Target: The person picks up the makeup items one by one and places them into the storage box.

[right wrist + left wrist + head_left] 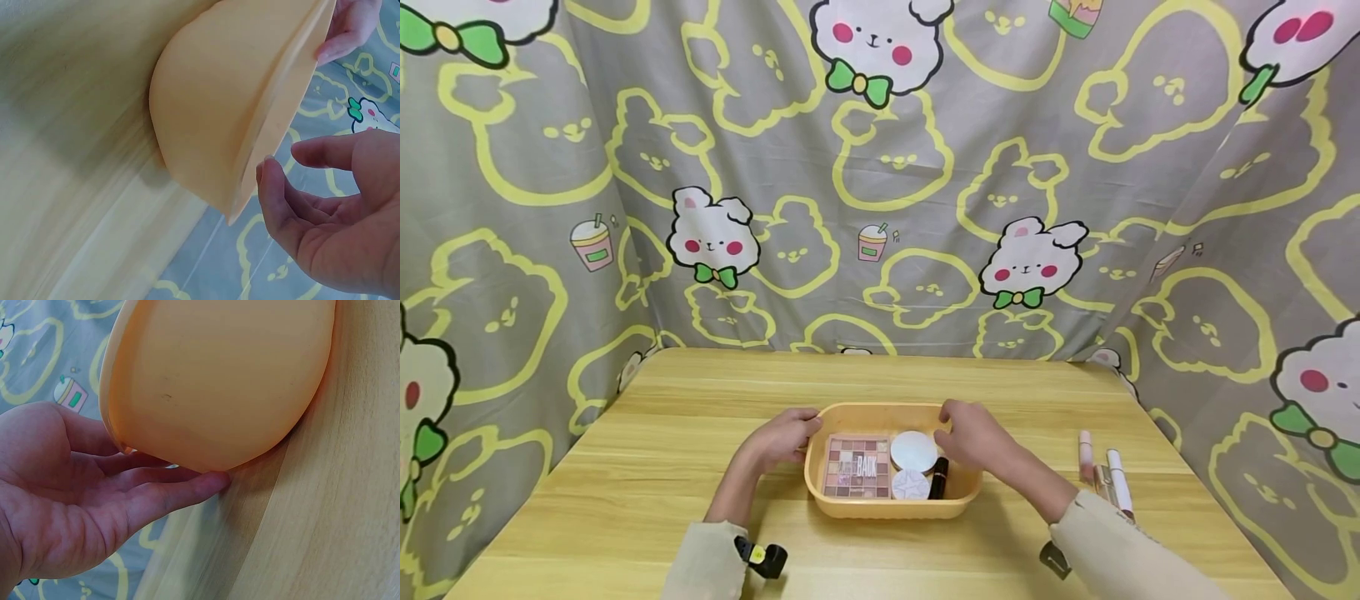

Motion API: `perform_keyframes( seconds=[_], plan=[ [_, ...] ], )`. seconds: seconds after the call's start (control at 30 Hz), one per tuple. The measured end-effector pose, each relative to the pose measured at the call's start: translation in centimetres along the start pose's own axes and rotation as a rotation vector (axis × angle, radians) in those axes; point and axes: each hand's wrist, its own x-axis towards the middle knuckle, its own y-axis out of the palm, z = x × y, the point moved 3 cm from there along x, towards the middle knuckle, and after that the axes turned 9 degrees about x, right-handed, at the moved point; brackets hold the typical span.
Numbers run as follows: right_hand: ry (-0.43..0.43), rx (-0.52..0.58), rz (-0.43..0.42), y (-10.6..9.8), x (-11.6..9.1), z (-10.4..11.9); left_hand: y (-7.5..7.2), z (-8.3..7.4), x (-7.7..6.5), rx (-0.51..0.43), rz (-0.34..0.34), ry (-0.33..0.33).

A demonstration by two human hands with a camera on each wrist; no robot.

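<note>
A peach plastic basket stands on the wooden table. In it lie an eyeshadow palette, a white round compact, a smaller compact with a star pattern and a black cosmetic tube. My left hand grips the basket's left end, thumb at the rim and fingers along the outer wall, as the left wrist view shows. My right hand is over the right end, fingers loosely bent. In the right wrist view, the right thumb and fingers are apart with nothing between them, fingertips right at the rim.
Several slim cosmetic tubes lie on the table at the right, among them a pink one and a white one. A grey patterned curtain hangs behind the table and along both sides.
</note>
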Motion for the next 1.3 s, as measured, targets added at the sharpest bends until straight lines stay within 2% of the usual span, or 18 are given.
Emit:
perform_keyframes(
  seconds=[0.43,0.63,0.9,1.3],
  plan=[
    [0.006,-0.01,-0.097,-2.4,-0.3,-1.0,0.0,0.1,-0.1,0.004,-0.008,-0.006],
    [0.024,-0.049,-0.104,-3.7,-0.5,-2.3,-0.1,0.0,-0.2,-0.002,-0.001,-0.003],
    [0.041,-0.079,-0.072,-5.5,-0.9,-4.2,-0.1,0.0,-0.2,0.004,0.008,0.011],
    [0.13,-0.11,-0.064,-6.8,-1.5,-7.0,0.0,0.0,-0.1,0.007,-0.002,0.0]
  ],
)
